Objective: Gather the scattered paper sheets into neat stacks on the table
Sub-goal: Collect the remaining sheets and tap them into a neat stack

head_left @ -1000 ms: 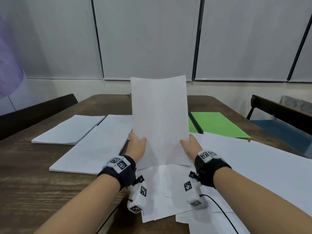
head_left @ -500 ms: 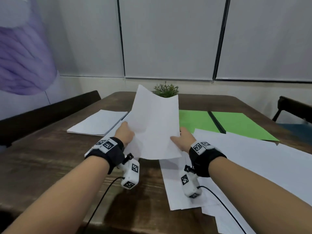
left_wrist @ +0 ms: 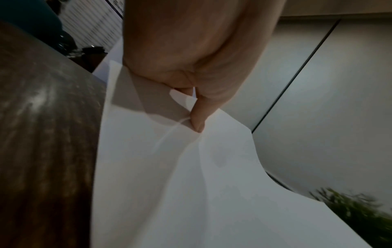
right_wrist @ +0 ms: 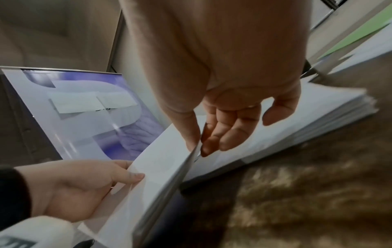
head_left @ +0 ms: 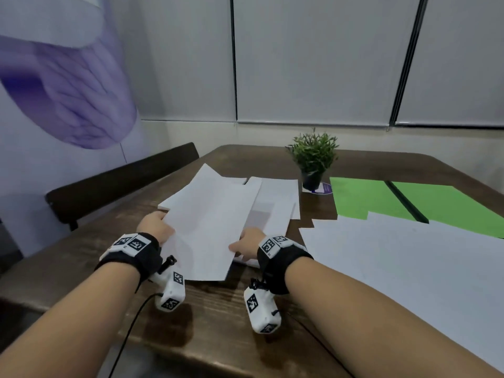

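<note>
A thin bundle of white sheets (head_left: pixel 212 222) hangs tilted just above a white stack (head_left: pixel 275 205) on the left part of the wooden table (head_left: pixel 207 317). My left hand (head_left: pixel 163 227) grips the bundle's left edge, its thumb on top of the sheets (left_wrist: pixel 180 167). My right hand (head_left: pixel 240 244) pinches the right edge between thumb and fingers (right_wrist: pixel 210 144), right over the thick stack (right_wrist: pixel 297 120). The left hand (right_wrist: pixel 84 184) also shows there, holding the same sheets (right_wrist: pixel 152 167). Large white sheets (head_left: pixel 395 263) lie spread over the right side.
Green sheets (head_left: pixel 376 197) lie at the far right, partly under the white ones. A small potted plant (head_left: pixel 313 156) stands behind the stack. A dark chair back (head_left: pixel 122 178) lines the table's left edge, with a purple poster (head_left: pixel 68 91) on the wall beyond.
The bundle went from upright in front of me to leftward and down, now nearly flat over the left stack. Both hands kept their grip.
</note>
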`<state>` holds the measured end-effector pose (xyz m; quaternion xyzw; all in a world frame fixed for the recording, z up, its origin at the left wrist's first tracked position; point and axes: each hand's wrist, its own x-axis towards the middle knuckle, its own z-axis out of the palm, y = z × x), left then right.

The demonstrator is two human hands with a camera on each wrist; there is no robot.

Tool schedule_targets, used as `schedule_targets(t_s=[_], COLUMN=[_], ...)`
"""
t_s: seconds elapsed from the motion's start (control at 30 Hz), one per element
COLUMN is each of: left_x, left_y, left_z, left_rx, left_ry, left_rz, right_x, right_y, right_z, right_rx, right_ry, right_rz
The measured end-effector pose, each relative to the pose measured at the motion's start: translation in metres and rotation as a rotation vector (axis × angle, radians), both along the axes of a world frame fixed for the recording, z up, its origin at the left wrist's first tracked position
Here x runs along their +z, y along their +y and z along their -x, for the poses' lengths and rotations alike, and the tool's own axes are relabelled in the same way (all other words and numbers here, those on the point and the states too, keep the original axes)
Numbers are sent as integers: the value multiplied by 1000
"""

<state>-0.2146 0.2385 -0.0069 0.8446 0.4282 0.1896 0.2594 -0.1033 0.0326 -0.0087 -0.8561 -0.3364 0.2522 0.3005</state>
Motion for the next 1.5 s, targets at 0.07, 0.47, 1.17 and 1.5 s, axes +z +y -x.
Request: schedule_targets(t_s=[0.07, 0.47, 1.17, 1.5], left_x=[-8, 9, -34, -27], left_y=[16, -1, -331, -339], left_z=[3, -43, -170, -178], left_rx=[40, -20, -509, -533], left_ry=[46, -34, 477, 509], left_rz=[7, 165, 167, 147], right_x=[-9, -4, -23, -13], right_y=[15, -24, -357, -309], right_z=[2, -53, -121, -129], right_rx=[-15, -142, -584, -356], right_ry=[-8, -28, -95, -88], right_rz=[13, 53, 464, 426])
